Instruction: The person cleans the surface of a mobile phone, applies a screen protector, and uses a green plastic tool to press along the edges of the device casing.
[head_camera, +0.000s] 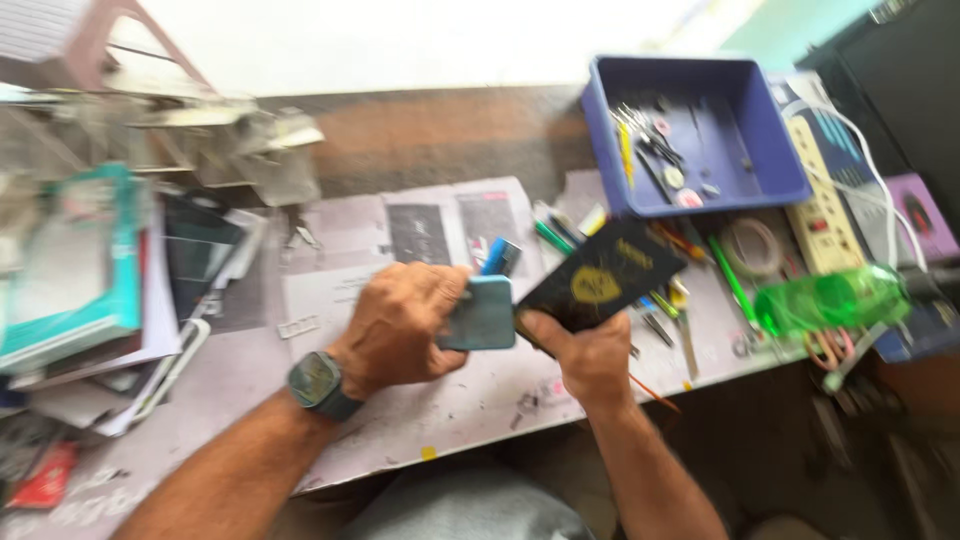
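Observation:
My left hand (400, 325) grips a small teal rectangular device (482, 312), about the size of a phone, above the worktable (440, 400). A dark watch sits on that wrist. My right hand (585, 355) holds a flat black card or pouch with a yellow emblem (600, 275), tilted up to the right, its lower corner beside the teal device. The two hands are close together over the paper-covered table. The picture is motion-blurred, so fine detail is unclear.
A blue plastic tray (770, 150) with tweezers and small parts stands at the back right. A green translucent bottle (830, 298), a tape roll (752, 247), a power strip (822, 200), pens and tools lie to the right. Stacked boxes and phone parts (90, 290) fill the left.

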